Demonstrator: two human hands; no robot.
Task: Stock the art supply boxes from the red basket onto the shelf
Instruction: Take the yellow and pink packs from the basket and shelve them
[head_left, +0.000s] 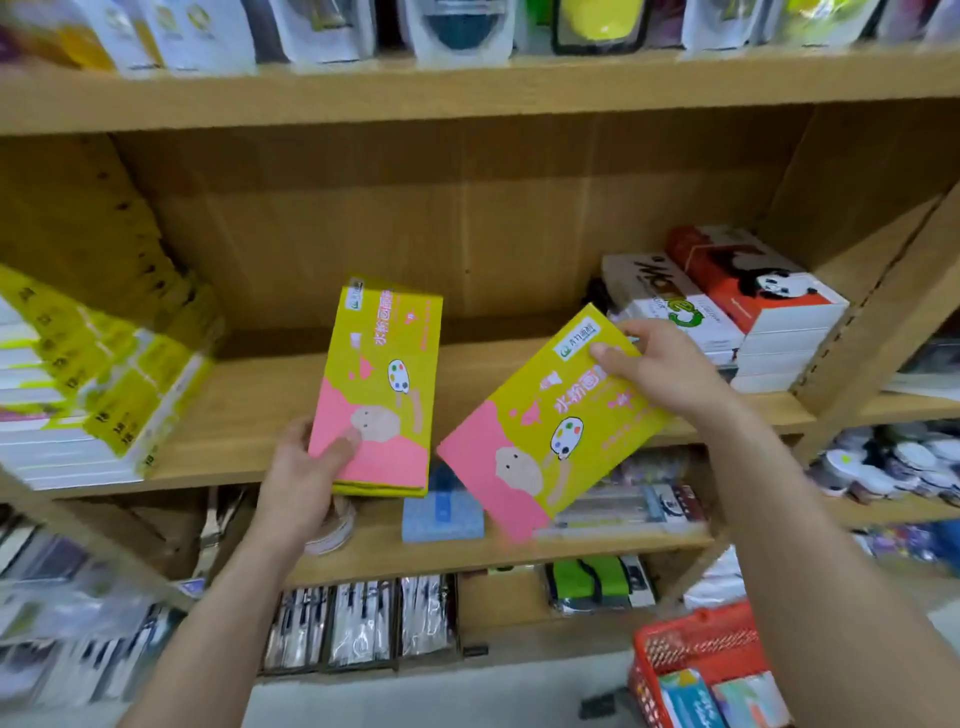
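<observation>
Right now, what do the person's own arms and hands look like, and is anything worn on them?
Both arms are bare as far as the picture shows: no sleeve, glove, watch or bracelet is visible. The left hand and the right hand show no ring. The nails look short and unpainted, though the image is a little blurred.

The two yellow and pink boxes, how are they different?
The left box stands nearly straight; the right box leans sideways. The left hand grips the left box at its bottom, while the right hand grips the right box at its top. Both show the same palette picture.
</observation>
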